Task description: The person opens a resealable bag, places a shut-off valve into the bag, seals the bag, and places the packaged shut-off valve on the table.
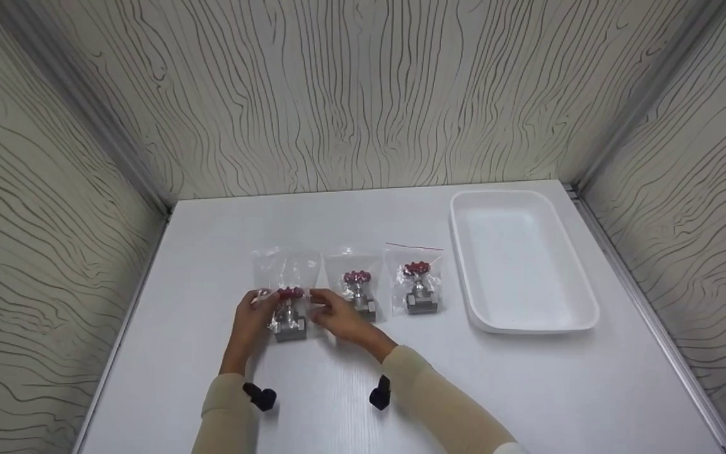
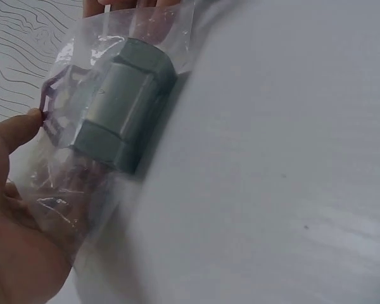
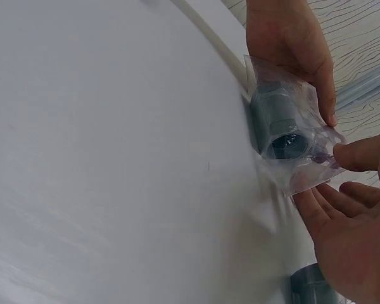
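Note:
A steel valve (image 1: 290,328) with a red handwheel (image 1: 289,293) stands inside a clear plastic bag (image 1: 287,265), left-most of three such bagged valves. My left hand (image 1: 251,321) holds the bag from its left side, thumb at the handwheel. On the opposite side my right hand (image 1: 345,320) pinches the bag near the wheel with thumb and fingers. The left wrist view shows the valve's hexagonal body (image 2: 120,107) through the film. In the right wrist view, the body's round opening (image 3: 289,145) faces the camera; the bag partly hides the right fingertips.
Two more bagged valves, the middle one (image 1: 358,287) partly behind my right hand and the right one (image 1: 421,296), stand in a row. A white tray (image 1: 464,271) lies at the table's right. Patterned panels (image 1: 350,94) wall the white table (image 1: 527,391).

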The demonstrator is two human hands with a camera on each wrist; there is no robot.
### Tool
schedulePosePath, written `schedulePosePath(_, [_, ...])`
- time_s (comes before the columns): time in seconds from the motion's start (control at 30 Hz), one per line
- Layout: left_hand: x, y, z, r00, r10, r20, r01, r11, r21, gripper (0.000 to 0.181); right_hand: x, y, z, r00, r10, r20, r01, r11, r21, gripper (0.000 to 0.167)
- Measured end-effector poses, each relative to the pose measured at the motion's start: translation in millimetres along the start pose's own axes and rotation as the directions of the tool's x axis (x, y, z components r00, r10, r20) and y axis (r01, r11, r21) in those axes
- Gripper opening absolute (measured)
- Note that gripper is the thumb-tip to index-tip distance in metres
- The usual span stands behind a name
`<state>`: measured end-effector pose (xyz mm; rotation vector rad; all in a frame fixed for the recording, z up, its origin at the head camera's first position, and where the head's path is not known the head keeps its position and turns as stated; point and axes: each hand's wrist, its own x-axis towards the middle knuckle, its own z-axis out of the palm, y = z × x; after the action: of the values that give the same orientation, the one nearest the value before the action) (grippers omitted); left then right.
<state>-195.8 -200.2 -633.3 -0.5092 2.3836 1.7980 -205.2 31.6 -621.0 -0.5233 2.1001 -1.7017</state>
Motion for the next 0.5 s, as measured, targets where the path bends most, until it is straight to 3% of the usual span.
schedulePosePath(0.27, [-2.0,-0.3,-3.8,1.0,0.007,-0.005,-0.007,0.996,0.092,0.075,-3.1,0,-2,0.999,-0.04,0.026,0.041,0.999,-0.01,0.056])
schedulePosePath(0.5, [-3.2,1.3,-9.0,0.999,0.03,-0.041,-0.024,0.99,0.14,0.063,-11.5,-4,-9,0.998,-0.069,0.01,0.069,0.997,-0.028,0.051])
